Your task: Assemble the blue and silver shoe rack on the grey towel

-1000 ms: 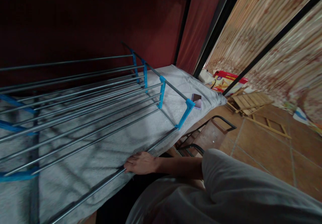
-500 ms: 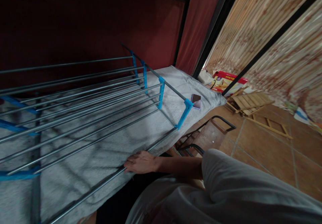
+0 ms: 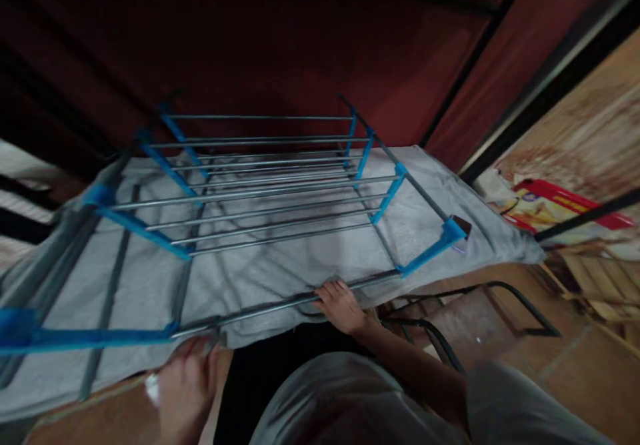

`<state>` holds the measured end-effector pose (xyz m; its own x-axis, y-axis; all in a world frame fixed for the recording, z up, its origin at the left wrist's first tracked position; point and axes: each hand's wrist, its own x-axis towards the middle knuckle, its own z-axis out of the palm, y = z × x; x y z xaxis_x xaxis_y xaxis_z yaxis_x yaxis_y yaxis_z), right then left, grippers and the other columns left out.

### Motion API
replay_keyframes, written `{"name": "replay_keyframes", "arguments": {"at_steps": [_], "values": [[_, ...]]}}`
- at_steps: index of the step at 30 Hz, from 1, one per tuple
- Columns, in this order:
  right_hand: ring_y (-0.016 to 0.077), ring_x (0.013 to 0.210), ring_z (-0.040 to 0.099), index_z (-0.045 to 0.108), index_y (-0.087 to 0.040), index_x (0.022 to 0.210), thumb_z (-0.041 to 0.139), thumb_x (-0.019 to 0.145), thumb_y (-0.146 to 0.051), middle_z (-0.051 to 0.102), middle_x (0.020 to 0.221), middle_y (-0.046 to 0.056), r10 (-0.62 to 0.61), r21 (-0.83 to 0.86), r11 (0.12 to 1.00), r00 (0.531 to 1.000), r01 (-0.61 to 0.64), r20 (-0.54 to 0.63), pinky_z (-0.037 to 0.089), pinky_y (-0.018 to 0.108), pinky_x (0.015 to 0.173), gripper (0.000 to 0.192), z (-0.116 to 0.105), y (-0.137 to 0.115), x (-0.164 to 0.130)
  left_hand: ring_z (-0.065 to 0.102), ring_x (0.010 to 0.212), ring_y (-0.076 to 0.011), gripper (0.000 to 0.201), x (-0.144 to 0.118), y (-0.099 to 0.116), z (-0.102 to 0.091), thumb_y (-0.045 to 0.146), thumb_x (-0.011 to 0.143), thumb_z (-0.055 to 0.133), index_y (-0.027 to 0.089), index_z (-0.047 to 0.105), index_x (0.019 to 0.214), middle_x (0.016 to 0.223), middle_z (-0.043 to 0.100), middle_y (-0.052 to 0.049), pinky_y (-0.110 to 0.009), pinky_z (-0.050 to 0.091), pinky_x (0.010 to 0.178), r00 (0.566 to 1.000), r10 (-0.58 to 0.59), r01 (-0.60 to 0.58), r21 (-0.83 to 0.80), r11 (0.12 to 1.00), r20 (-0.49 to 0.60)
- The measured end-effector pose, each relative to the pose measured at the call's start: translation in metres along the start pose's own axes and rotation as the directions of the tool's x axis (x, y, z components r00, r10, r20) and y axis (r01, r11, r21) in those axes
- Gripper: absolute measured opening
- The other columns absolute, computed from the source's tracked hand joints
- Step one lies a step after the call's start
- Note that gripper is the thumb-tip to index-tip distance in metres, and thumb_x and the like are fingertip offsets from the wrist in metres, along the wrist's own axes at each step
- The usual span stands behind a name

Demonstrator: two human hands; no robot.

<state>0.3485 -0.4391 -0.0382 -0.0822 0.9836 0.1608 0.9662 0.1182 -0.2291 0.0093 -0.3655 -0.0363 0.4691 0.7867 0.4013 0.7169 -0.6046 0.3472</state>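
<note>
The rack (image 3: 260, 193), an assembly of grey metal rods and blue brackets, lay on a grey cloth (image 3: 295, 258) in front of the person. The front rod (image 3: 273, 307) ran along the near side of the rack, close to the edge of the cloth. Its left end met the left front bracket (image 3: 100, 338); its right end met the right front bracket (image 3: 433, 248).

Right hand (image 3: 341, 305): positioned on the front rod, nearer to the right front bracket than to the left. The fingers were curled over the rod and held it, with the back of the hand uppermost.

Left hand (image 3: 187, 385): positioned at the near edge of the cloth, just beside the left end of the front rod. The fingers were bent; owing to blur, it could not be determined whether they gripped the rod, the cloth or neither.

The 2 hands were apart, both on the near side of the rack.

Surroundings: a phone (image 3: 461, 228) lay on the cloth, partly hidden behind the right front bracket. A black-framed item with a brown panel (image 3: 475, 325) stood on the tiled floor (image 3: 590, 371). A red and yellow box (image 3: 555, 205) and slatted wooden pieces (image 3: 600, 278) were farther right.
</note>
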Motion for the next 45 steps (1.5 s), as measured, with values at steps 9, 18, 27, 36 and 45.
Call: {"name": "replay_keyframes", "arguments": {"at_steps": [9,18,27,36,45], "values": [[0.0212,0.091,0.060,0.068,-0.022,0.107,0.046,0.101,-0.032,0.068,0.100,0.008,-0.099,-0.103,0.990,0.995,0.097,-0.010,0.043,0.037,0.086,0.025,0.009,0.009,-0.006,0.060,0.110,-0.0265,0.035,0.040,0.029,0.037,0.028,0.101,0.038,0.021,0.060,0.127,0.116,0.068,-0.011,-0.046,0.040,0.105,0.952,0.128,-0.172,0.139,0.975,0.276],[0.0224,0.088,0.061,0.069,-0.021,0.107,0.042,0.102,-0.033,0.069,0.099,0.010,-0.140,-0.131,0.982,0.990,0.140,0.009,0.045,0.039,0.084,0.030,0.013,0.015,-0.008,0.055,0.107,-0.0244,0.038,0.045,0.032,0.032,0.012,0.098,0.034,0.018,0.057,0.127,0.113,0.063,-0.011,-0.042,0.040,0.099,0.902,0.162,-0.257,0.197,0.946,0.400],[0.0210,0.085,0.062,0.069,-0.019,0.105,0.044,0.102,-0.032,0.070,0.097,0.009,-0.154,-0.129,0.980,0.988,0.152,-0.003,0.045,0.037,0.082,0.029,0.010,0.016,-0.007,0.055,0.105,-0.0248,0.034,0.049,0.035,0.030,0.006,0.093,0.040,0.018,0.061,0.117,0.109,0.062,-0.010,-0.041,0.040,0.099,0.906,0.175,-0.276,0.225,0.934,0.385],[0.0205,0.082,0.061,0.068,-0.019,0.100,0.047,0.101,-0.031,0.069,0.094,0.006,-0.201,-0.106,0.975,0.977,0.194,-0.067,0.044,0.035,0.077,0.023,0.010,0.017,-0.005,0.055,0.103,-0.0231,0.029,0.048,0.031,0.034,0.007,0.094,0.044,0.017,0.061,0.116,0.109,0.062,-0.009,-0.039,0.041,0.098,0.902,0.203,-0.314,0.256,0.914,0.381],[0.0229,0.092,0.061,0.062,-0.016,0.120,0.044,0.102,-0.032,0.069,0.102,0.009,-0.153,-0.055,0.988,0.969,0.145,-0.192,0.041,0.039,0.088,0.030,0.012,0.029,-0.022,0.057,0.099,-0.0225,0.029,0.045,0.030,0.034,0.032,0.101,0.044,0.015,0.058,0.120,0.104,0.063,-0.009,-0.039,0.042,0.094,0.932,0.198,-0.270,0.216,0.939,0.302]]}}
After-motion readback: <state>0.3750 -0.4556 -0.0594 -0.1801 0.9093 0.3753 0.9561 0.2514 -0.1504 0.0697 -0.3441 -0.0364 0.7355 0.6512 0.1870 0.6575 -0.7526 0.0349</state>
